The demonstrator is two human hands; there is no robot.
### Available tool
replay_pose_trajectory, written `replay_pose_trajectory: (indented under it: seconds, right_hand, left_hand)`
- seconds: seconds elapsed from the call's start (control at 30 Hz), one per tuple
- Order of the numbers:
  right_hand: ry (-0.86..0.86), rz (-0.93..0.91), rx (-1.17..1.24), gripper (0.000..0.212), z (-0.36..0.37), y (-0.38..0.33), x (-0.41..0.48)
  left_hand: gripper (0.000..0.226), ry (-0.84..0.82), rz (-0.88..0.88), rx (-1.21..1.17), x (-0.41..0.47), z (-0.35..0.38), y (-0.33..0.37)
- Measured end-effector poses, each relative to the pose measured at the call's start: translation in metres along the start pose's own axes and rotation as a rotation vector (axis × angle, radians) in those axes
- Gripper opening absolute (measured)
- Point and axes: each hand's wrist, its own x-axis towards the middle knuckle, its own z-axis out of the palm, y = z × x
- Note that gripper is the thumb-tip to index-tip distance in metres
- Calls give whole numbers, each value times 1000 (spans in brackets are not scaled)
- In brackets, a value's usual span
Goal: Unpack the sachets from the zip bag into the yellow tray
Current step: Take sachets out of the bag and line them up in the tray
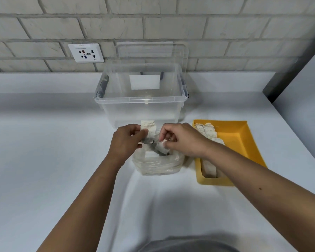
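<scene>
- Head view: the left hand (pixel 125 140) has its fingers (pixel 141 133) pinched on a pale sachet (pixel 148 127). The sachet stands up above them, raised over the bag mouth, which looks like a way to get it free of the others.
- The right hand (pixel 184 140) has its fingers (pixel 169 142) clenched on a second sachet (pixel 162 147). This one sits lower, between the two hands, with its far end still pointing down into the bag. It seems to be on its way out, or being parted from the one on the left.
- Directly below both sets of fingers the zip bag (pixel 158 165) stands on the white worktop (pixel 53 142) with its mouth open upward. Standing it up likely keeps the remaining contents from spilling and lets both hands reach in from above.
- Just right of the right fingers, and partly under that forearm, lies the yellow tray (pixel 244 135). A row of loose sachets (pixel 207 130) already runs along its near-left side. Keeping the tray this close makes each carry short, and by my reckoning the job is partly done.
- Beyond the fingers is an open clear plastic box (pixel 140 104), with its lid (pixel 151 51) leaned on the brick wall (pixel 225 30) behind it, out of the way.
- Up and left of the fingers, a wall socket (pixel 85 52) is set in that wall.
</scene>
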Motion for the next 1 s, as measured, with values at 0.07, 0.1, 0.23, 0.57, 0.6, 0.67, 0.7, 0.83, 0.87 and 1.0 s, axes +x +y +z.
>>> replay_pose_trajectory:
  seconds: [0.07, 0.1, 0.23, 0.57, 0.6, 0.67, 0.7, 0.83, 0.87, 1.0]
  right_hand:
    - [-28, -35, 31, 19, -15, -1, -9]
    - [-21, -48, 54, 19, -21, -2, -12]
    - [105, -35, 90, 17, -35, 5, -22]
    - [137, 236, 101, 11, -66, 50, -87]
    - [105, 267, 95, 10, -68, 57, -94]
    - [44, 319, 78, 9, -70, 69, -105]
    - [16, 332, 68, 9, -68, 75, -108]
    - [-58, 347, 65, 9, -56, 93, -114]
    - [-69, 352, 61, 10, -53, 96, -113]
    - [-61, 370, 65, 10, -42, 106, -111]
  left_hand:
    - [16, -54, 1, -5, -2, 6, 6]
    - [16, -88, 0, -19, -5, 10, 9]
    - [17, -236, -48, -159, -17, 30, 24]
    - [20, -298, -49, -154, -32, 75, 31]
    - [20, -302, -48, -152, -32, 80, 32]
    - [18, -319, -44, -144, -33, 90, 34]
    - [16, -329, -43, -142, -34, 93, 36]
    - [11, -358, -47, -136, -36, 108, 42]
    - [11, -359, -48, -137, -36, 110, 43]
    - [13, -350, -54, -136, -36, 115, 45]
